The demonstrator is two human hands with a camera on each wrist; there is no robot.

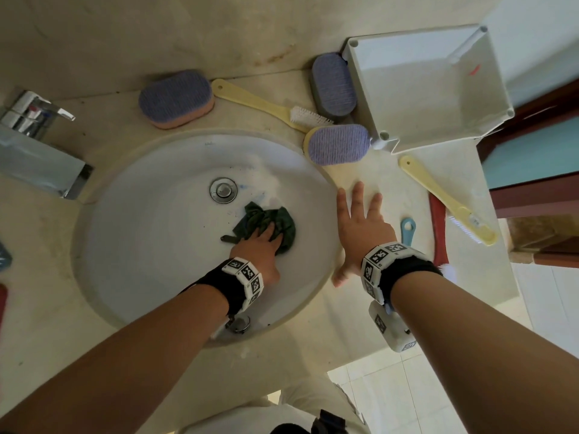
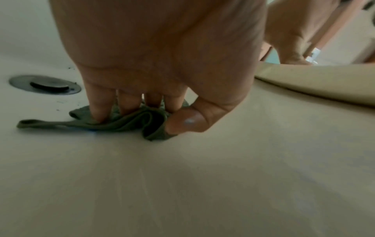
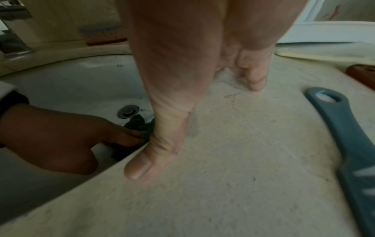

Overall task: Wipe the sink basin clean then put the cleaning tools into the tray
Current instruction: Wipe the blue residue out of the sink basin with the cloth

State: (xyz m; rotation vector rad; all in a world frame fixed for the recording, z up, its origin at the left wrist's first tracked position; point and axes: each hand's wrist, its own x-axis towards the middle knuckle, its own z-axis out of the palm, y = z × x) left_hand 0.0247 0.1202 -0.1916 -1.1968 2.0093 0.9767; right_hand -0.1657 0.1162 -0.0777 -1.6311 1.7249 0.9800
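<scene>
My left hand (image 1: 261, 245) is down in the white sink basin (image 1: 150, 233), just right of the drain (image 1: 223, 190). It presses a crumpled dark green cloth (image 1: 275, 219) onto the bowl. In the left wrist view the fingers (image 2: 129, 105) dig into the cloth (image 2: 125, 123) and the thumb pinches a fold of it. My right hand (image 1: 360, 227) lies flat and spread on the counter beside the basin, holding nothing; its thumb (image 3: 154, 144) sits at the basin rim. The white tray (image 1: 369, 98) stands at the back right with nothing in it.
Three purple sponges (image 1: 177, 98) (image 1: 333, 84) (image 1: 338, 144) and a yellow brush (image 1: 260, 103) lie behind the basin. Right of my right hand lie a blue handle (image 1: 407, 231), a red brush (image 1: 438, 227) and another yellow brush (image 1: 448, 198). The faucet (image 1: 37, 133) stands left. The counter ends close on the right.
</scene>
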